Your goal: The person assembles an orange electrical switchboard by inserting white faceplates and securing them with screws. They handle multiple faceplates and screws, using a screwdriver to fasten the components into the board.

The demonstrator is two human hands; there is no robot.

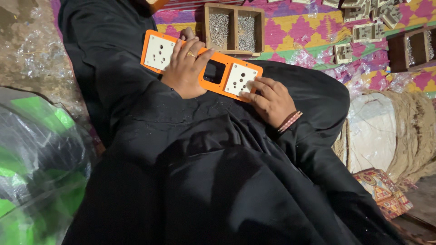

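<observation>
An orange rectangular plate (221,85) with two white socket inserts and a dark open slot in the middle lies across my lap on black cloth. My left hand (185,68), with a ring on one finger, grips over the plate's middle-left part, fingers wrapped across its top. My right hand (269,99), with a bracelet at the wrist, presses its fingers against the plate's lower right end, by the right white insert (240,79). The left white insert (159,51) shows beside my left hand.
A wooden two-compartment box (234,9) holding several metal screws stands just beyond the plate on a colourful patterned mat (299,31). Loose socket parts (368,32) lie at upper right, another wooden box (415,47) at far right. A clear bag with green contents (36,159) sits at left.
</observation>
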